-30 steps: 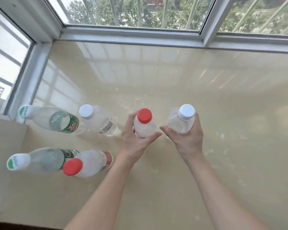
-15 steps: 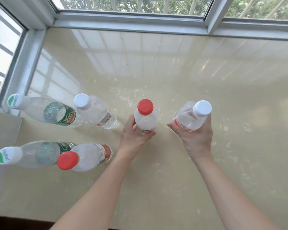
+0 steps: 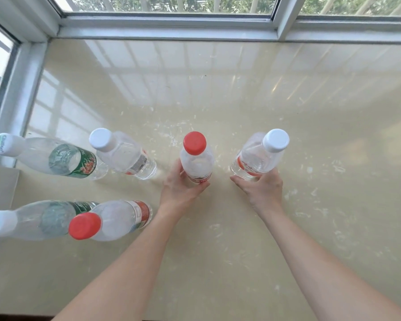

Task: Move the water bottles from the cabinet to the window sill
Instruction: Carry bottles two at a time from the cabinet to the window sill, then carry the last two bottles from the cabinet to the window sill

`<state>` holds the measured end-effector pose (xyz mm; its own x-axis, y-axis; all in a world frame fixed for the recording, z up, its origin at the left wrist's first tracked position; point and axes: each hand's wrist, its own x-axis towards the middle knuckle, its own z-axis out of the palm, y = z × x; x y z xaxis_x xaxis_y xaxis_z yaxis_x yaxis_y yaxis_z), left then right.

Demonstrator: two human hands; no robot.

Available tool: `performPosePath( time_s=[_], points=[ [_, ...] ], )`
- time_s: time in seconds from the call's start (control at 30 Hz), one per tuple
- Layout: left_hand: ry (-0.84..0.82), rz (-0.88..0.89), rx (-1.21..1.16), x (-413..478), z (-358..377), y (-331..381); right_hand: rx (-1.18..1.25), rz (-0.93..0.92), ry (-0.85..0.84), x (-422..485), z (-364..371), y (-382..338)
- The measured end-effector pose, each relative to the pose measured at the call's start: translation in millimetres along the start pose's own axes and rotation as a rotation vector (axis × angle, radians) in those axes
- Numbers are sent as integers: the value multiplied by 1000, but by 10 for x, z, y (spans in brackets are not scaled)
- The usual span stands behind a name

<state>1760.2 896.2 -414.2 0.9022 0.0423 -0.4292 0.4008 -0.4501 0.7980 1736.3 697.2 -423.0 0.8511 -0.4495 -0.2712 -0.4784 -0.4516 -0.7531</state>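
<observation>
Water bottles of clear ribbed plastic are standing on the glossy beige window sill [image 3: 218, 93]: two green-labelled bottles [image 3: 56, 158] far left, then a white-capped bottle [image 3: 123, 154] and a red-capped bottle [image 3: 111, 218]. The left hand [image 3: 181, 191] fingers are wrapping a red-capped one [image 3: 196, 158]; the right hand [image 3: 262, 191] fingers are curling around a white-capped one [image 3: 259, 156].

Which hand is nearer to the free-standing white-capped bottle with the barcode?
Left. The left hand grips the red-capped bottle just right of that barcode bottle; the right hand holds another white-capped bottle farther right.
</observation>
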Motion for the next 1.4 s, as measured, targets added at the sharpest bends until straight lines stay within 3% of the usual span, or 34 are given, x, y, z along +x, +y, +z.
performPosePath(
  time_s=[0.17, 0.4, 0.53, 0.67, 1.03, 1.4],
  points=[
    [-11, 31, 74, -67, -8, -25, -40, 16, -34, -56, -37, 36],
    [-54, -1, 418, -738, -233, 86, -585, -66, -234, -500, -623, -32],
    [-100, 136, 603, -1271, -412, 365, -778, -250, -195, -864, -1006, -277],
    [-34, 399, 745, -1688, -630, 938, -786, -399, -108, -1237, -1453, -843],
    [247, 851, 849, -2340, -1584, 2590, -728, -661, 218, -1882, -2561, -2475],
    [255, 936, 873, -2599, -1722, 3211, -700, -616, 349, -2163, -3021, -2817]
  ],
)
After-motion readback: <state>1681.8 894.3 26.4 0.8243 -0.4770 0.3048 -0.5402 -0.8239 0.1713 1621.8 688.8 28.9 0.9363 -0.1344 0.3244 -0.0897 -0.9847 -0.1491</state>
